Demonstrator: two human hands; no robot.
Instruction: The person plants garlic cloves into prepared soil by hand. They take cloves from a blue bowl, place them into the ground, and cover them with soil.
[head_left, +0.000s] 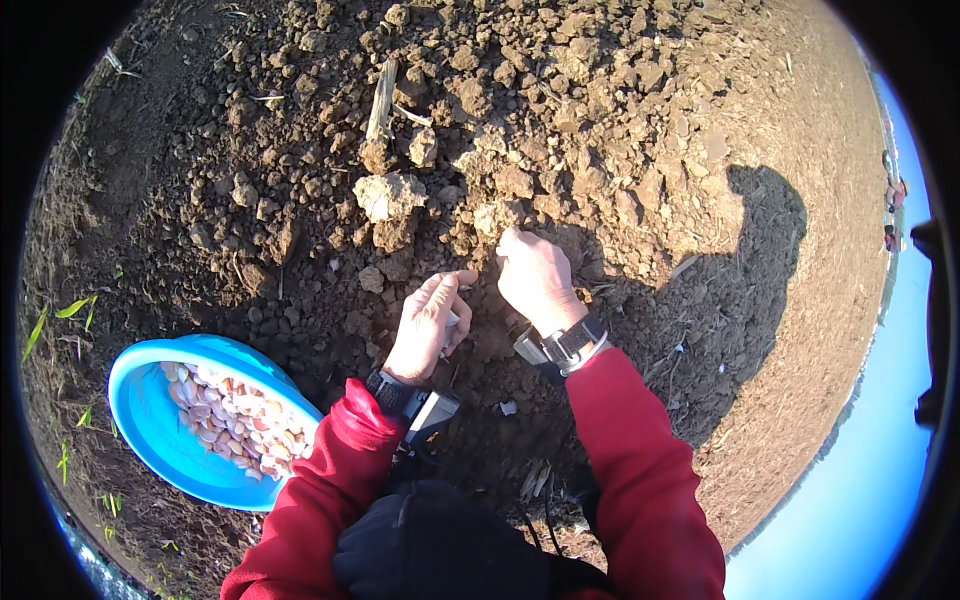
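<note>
My left hand (429, 326) is over the dark soil, thumb against the forefinger. Its curled fingers hold a pale piece (451, 320) that looks like a garlic clove, mostly covered. To its right, my right hand (534, 279) reaches down to the ground beside a light soil clod (495, 219). The right fingers are bunched with their tips turned away, so whatever may be between them is hidden. A blue plastic basin (146, 442) with many peeled-apart garlic cloves (232, 420) sits tilted at the left, partly behind my left sleeve.
Loose, cloddy soil (300, 142) spreads ahead, with a dry stalk stub (382, 101) and a large pale clod (388, 197) standing out. Green shoots (71, 309) grow at the far left. My shadow (742, 322) falls to the right. Distant people (894, 199) show at the right rim.
</note>
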